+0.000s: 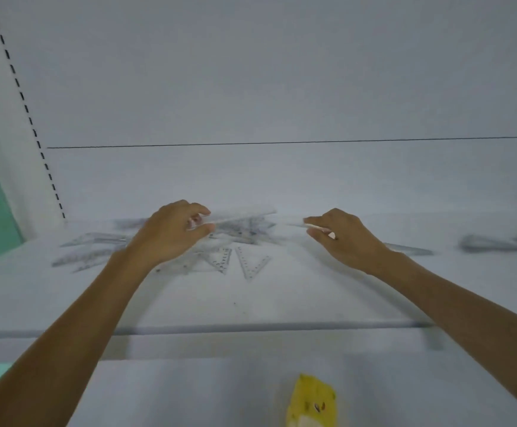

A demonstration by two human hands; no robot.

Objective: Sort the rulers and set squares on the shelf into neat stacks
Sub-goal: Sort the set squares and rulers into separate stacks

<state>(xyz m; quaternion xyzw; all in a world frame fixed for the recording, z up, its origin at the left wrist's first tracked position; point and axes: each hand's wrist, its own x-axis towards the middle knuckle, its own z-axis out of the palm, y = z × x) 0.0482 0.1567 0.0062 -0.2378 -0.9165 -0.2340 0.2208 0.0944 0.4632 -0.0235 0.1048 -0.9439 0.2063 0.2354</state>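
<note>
At the bottom centre a yellow packet (311, 402) sits below the shelf (282, 303); leave it alone. Just below the middle of the frame, two set squares (252, 265) lie flat on the shelf, a little apart from the heap.

Your left hand (174, 232), left of centre, has its thumb and curled fingers pinched on one end of a clear ruler (245, 217) that runs to the right above the pile (245, 234). Your right hand (343, 238), right of centre, pinches a thin clear strip (294, 224) between thumb and forefinger. Blur hides whether this is a second ruler, a set square's edge, or the far end of the same piece.

The step looks like drawing one piece out of the tangle. Lift it free of the pile before you carry it sideways, or it may drag its neighbours along. Hold it by the edges, since clear plastic probably slips. Loose rulers (88, 241) lie at middle left, and a grey heap (491, 243) at far right may be a stack already begun. Lay like on like and square the ends.
</note>
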